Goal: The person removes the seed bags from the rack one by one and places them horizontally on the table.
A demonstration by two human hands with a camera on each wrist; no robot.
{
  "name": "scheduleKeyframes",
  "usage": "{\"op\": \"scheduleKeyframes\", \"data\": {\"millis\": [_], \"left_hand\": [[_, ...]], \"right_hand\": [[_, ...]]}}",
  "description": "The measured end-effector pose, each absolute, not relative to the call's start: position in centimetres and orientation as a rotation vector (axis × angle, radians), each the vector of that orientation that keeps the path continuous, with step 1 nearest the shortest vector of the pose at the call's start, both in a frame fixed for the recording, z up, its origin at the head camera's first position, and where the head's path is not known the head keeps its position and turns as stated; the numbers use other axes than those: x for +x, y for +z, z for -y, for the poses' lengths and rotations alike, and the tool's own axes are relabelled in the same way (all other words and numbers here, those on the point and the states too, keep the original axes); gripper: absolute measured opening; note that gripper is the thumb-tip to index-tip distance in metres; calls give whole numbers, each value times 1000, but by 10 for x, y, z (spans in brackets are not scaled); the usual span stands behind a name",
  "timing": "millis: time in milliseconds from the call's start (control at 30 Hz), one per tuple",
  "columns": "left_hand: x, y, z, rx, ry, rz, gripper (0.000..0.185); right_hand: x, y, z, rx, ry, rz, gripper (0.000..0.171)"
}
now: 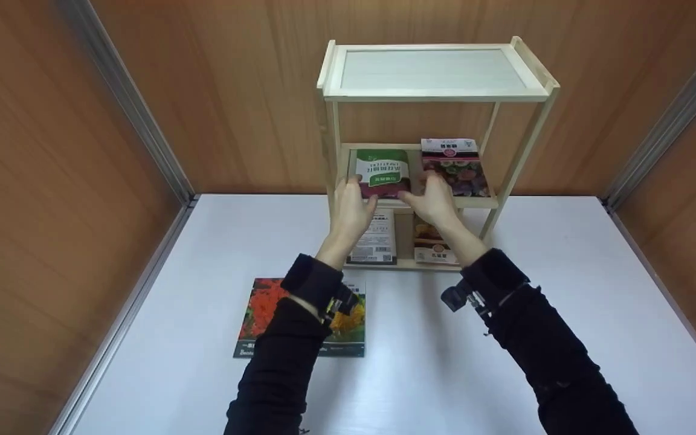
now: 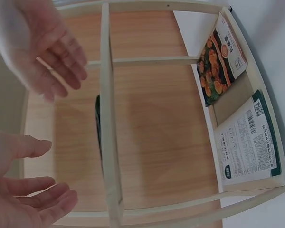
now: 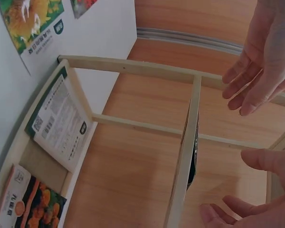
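A green, white and dark-red seed packet lies on the middle shelf of a small wooden rack. My left hand is at its left front edge, and my right hand is at its right front corner. In the left wrist view, the fingers of my left hand and right hand are relaxed and apart, with nothing gripped. Beside the right hand, a second packet with pinkish flowers leans on the same shelf. The wrist views show the middle-shelf packets only edge-on.
On the bottom shelf are a packet with its printed white back up and an orange-flower packet. Red-flower and yellow-flower packets lie on the white table, partly behind my left arm. Wood-patterned walls enclose the table.
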State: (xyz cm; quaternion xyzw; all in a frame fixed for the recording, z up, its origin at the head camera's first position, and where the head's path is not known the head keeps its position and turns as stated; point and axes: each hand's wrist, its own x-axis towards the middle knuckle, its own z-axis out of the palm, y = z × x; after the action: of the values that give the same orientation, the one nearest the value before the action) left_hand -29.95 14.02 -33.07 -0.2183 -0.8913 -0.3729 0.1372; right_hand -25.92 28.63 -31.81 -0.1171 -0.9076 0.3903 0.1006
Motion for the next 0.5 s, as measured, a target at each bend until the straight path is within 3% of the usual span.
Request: {"op": "scheduleKeyframes", "data": {"millis": [500], "left_hand": [[-330, -351, -161, -420, -772, 2620, 29]], "right_hand": [[-297, -323, -288, -540, 1205, 2710, 63]]}}
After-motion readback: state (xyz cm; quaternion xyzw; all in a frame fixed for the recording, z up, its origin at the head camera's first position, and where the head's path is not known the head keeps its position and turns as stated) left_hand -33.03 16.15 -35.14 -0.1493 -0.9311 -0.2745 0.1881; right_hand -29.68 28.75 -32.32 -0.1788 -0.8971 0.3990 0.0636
